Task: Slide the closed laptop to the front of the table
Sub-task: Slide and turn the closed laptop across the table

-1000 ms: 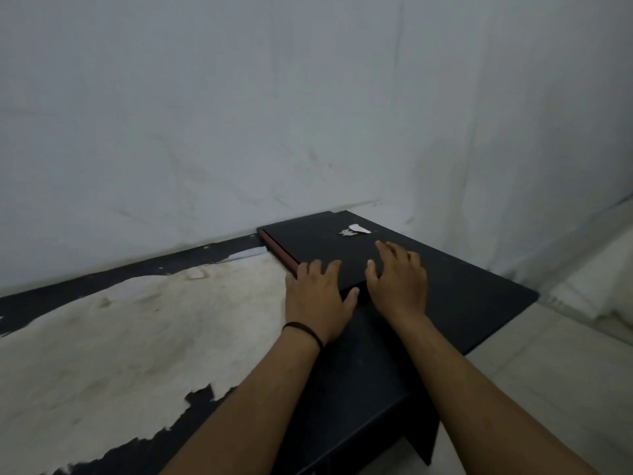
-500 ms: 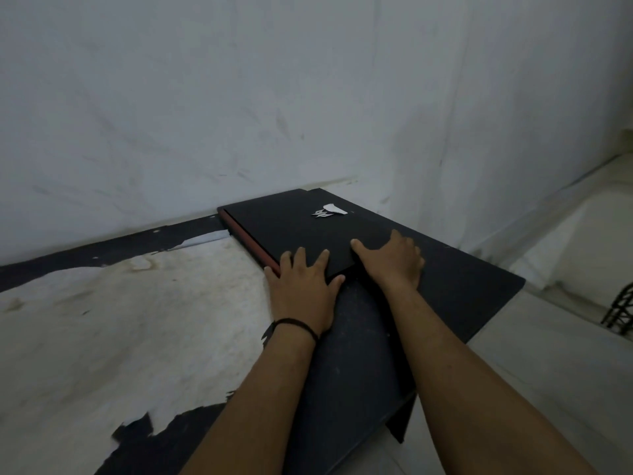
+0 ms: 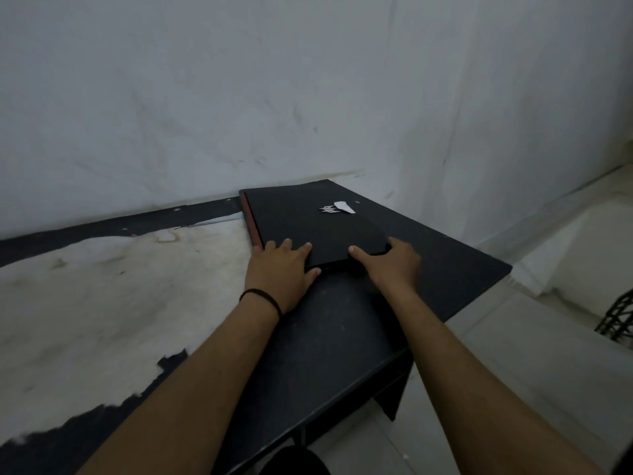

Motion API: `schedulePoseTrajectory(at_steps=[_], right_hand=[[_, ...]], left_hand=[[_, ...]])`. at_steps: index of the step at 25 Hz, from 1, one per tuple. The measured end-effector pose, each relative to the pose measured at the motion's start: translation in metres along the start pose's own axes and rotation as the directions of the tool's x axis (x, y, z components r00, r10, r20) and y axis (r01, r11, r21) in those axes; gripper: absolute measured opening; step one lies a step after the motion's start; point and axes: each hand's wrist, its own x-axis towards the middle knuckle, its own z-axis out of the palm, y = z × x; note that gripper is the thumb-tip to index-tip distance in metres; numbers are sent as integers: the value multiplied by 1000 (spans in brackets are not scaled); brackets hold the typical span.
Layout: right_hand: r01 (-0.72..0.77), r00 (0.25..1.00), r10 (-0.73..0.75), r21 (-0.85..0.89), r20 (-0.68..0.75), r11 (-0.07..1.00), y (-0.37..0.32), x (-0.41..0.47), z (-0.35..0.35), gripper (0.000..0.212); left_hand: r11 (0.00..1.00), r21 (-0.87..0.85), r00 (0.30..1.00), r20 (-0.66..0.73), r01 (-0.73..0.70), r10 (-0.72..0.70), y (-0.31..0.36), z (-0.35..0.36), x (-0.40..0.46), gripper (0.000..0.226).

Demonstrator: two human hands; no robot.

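A closed black laptop (image 3: 308, 221) with a red left edge and a small silver logo lies at the far right corner of the black table (image 3: 445, 255), close to the wall. My left hand (image 3: 281, 269), with a black band on the wrist, rests at the laptop's near left corner, fingers on the lid. My right hand (image 3: 390, 262) holds the near right corner, thumb on top of the lid and fingers curled around the edge.
A worn, torn white covering (image 3: 102, 303) spreads over the left part of the table. The white wall (image 3: 274, 97) stands right behind the laptop. The table's right edge drops to a pale tiled floor (image 3: 513, 354). A dark wire object (image 3: 616, 320) sits at far right.
My right hand has slid from the top of the lid out to the near right corner. My left hand has shifted toward the near left corner. The laptop looks unmoved.
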Motion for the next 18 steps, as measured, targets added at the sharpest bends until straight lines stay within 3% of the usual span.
schedulePoseTrajectory(at_steps=[4, 7, 13, 18], right_hand=[[37, 999, -38, 78, 19, 996, -5, -39, -7, 41], [64, 998, -63, 118, -13, 991, -9, -67, -7, 42], [144, 987, -156, 195, 45, 970, -15, -98, -12, 15], [78, 993, -97, 260, 61, 962, -12, -77, -14, 15]], left_hand=[[999, 18, 999, -4, 36, -36, -21, -9, -28, 66], [994, 15, 994, -12, 109, -109, -14, -15, -46, 77], [993, -90, 996, -45, -78, 74, 31, -18, -46, 66], [994, -107, 1000, -19, 9, -11, 41, -13, -37, 70]])
